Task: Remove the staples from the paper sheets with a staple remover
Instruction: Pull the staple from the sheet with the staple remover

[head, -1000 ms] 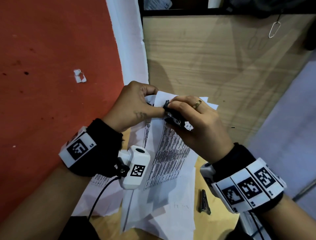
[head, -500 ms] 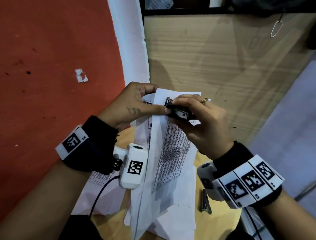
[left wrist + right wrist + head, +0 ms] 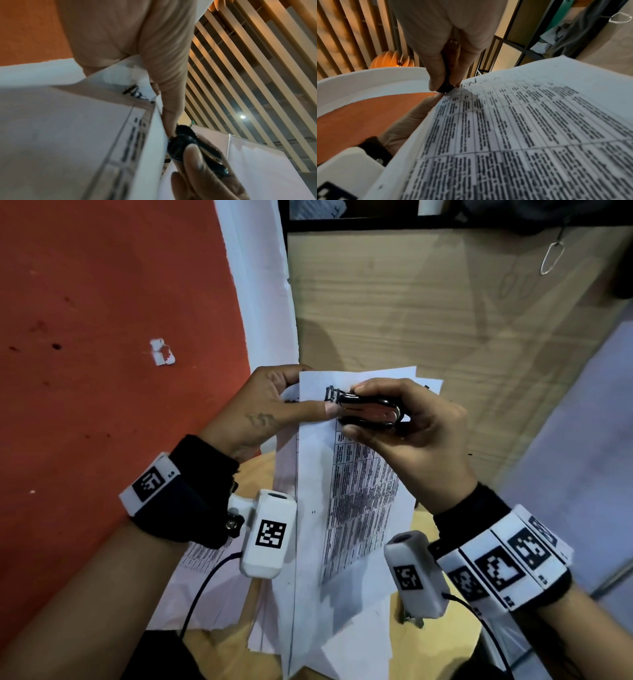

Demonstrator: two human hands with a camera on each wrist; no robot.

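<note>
My left hand (image 3: 270,409) pinches the top left corner of a stapled bundle of printed paper sheets (image 3: 356,501), thumb on the front, fingers behind, and holds it up off the table. My right hand (image 3: 404,422) grips a black and chrome staple remover (image 3: 368,411), its claws pointing left at the corner beside my left thumb. In the left wrist view the staple remover (image 3: 192,147) touches the paper's edge (image 3: 154,135) next to the thumb. In the right wrist view its black tip (image 3: 445,86) meets the sheet's top corner (image 3: 505,121). The staple itself is hidden.
More loose white sheets (image 3: 212,594) lie on the wooden table (image 3: 431,645) under the bundle. A small dark metal tool (image 3: 412,619) lies on the table near my right wrist. An orange wall (image 3: 102,337) is at left, a wooden panel (image 3: 428,313) behind.
Both hands have lifted the bundle higher and more upright. My right hand has turned, so the staple remover now lies level with its claws at the top left corner.
</note>
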